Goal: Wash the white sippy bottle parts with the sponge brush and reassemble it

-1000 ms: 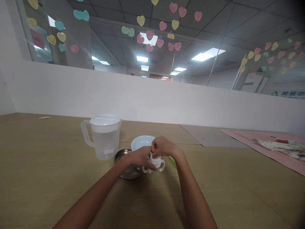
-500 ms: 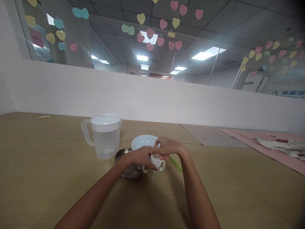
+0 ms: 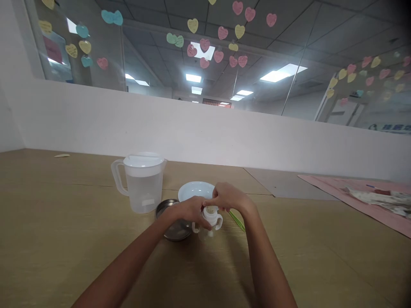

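Note:
A clear baby bottle [image 3: 209, 219] with a white collar and two white side handles stands on the table in front of me. My left hand [image 3: 193, 209] is closed around its left side and collar. Over the bottle's top is my right hand [image 3: 226, 197], fingers bent, its index finger reaching across to the rim near my left fingertips. Its other fingertips are partly hidden behind the bottle top. A round steel bowl [image 3: 176, 232] sits under my left wrist. Behind both hands is a white bowl [image 3: 194, 188], partly covered by them.
A lidded clear plastic jug [image 3: 144, 188] with liquid stands at the left back. Green tongs or a similar slim green tool [image 3: 236, 220] lie right of the bottle. Farther right, a pink cloth [image 3: 324, 188] carries a crumpled white cloth [image 3: 379, 199]. A white wall [image 3: 205, 132] closes off the back.
My right hand has shifted slightly, its index finger now straighter across the bottle's top, exposing more of the opening. The left hand keeps its hold. The view has shifted a little.

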A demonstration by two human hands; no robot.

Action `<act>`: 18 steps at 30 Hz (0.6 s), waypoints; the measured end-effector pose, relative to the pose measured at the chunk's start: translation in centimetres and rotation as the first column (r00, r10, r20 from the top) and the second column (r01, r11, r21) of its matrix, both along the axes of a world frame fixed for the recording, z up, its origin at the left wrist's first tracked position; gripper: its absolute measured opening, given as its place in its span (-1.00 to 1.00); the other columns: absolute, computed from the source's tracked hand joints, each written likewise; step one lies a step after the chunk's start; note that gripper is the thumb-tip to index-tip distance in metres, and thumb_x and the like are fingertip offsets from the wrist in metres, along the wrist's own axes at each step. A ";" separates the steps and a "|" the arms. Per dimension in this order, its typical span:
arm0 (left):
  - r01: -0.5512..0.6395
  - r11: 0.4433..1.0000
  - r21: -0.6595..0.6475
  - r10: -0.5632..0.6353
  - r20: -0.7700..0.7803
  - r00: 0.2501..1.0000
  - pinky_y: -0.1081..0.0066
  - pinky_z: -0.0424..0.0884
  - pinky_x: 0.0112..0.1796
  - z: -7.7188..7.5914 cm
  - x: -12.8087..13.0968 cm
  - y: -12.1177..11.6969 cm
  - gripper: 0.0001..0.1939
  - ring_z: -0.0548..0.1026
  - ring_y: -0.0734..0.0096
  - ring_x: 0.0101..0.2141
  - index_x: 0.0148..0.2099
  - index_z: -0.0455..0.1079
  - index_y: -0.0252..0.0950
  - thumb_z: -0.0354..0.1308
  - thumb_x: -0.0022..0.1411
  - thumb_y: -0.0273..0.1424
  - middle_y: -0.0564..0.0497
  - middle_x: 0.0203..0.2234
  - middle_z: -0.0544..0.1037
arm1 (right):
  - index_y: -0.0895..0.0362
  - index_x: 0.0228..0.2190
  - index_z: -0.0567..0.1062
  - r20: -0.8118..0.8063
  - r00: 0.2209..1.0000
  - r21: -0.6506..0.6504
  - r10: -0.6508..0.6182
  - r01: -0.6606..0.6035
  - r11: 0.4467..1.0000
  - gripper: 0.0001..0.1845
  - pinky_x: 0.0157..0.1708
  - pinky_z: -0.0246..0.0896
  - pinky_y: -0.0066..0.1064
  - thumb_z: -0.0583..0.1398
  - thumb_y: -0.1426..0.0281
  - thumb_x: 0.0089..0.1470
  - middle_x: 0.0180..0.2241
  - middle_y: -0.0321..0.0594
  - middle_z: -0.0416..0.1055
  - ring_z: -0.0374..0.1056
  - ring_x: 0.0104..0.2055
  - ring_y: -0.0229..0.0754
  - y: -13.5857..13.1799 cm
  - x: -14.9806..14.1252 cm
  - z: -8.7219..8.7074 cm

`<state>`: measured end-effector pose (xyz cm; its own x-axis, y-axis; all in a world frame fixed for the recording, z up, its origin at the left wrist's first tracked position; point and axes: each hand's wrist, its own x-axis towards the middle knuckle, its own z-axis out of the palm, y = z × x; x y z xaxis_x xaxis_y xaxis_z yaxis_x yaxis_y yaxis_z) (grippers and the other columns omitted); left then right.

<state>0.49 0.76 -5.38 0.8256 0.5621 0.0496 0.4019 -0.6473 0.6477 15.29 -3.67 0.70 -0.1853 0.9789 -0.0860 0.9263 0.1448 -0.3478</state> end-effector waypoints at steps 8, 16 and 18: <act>-0.024 0.999 0.031 0.025 -0.031 0.999 0.48 0.27 -0.39 -0.3 -0.1 0.3 -0.54 0.42 0.35 -0.36 -0.28 0.39 -0.31 0.30 -0.25 -0.18 0.06 -0.40 0.48 | 0.16 -0.40 0.41 0.104 0.981 0.179 0.167 -0.183 0.967 -0.86 -0.52 0.02 -0.54 0.15 0.48 -0.13 -0.40 -0.21 0.40 0.27 -0.41 -0.28 0.2 -1.1 -0.6; -0.018 0.999 0.052 0.021 -0.064 0.998 0.47 0.26 -0.41 -0.1 -0.2 0.1 -0.54 0.41 0.37 -0.38 -0.27 0.37 -0.29 0.29 -0.25 -0.17 0.08 -0.42 0.46 | 0.17 -0.21 0.33 -0.087 0.991 0.194 0.101 -0.083 0.977 -0.68 -0.50 0.12 -0.51 0.19 0.39 -0.07 -0.40 -0.20 0.40 0.31 -0.41 -0.25 -1.2 -0.6 1.0; -0.037 0.994 0.100 0.047 -0.097 0.994 0.48 0.22 -0.44 -0.1 -0.2 0.1 -0.55 0.39 0.37 -0.40 -0.33 0.36 -0.30 0.29 -0.28 -0.14 0.08 -0.45 0.43 | 0.14 -0.20 0.35 -0.230 0.966 0.359 0.114 -0.025 0.933 -0.72 -0.42 0.19 -0.49 0.13 0.28 0.03 -0.36 -0.22 0.40 0.33 -0.34 -0.25 -2.5 1.6 3.8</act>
<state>0.33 0.86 -5.46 0.8049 0.5928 0.0256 0.4888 -0.6869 0.5378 16.89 -6.16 4.48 -0.2251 0.9215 0.3164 0.8026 0.3595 -0.4760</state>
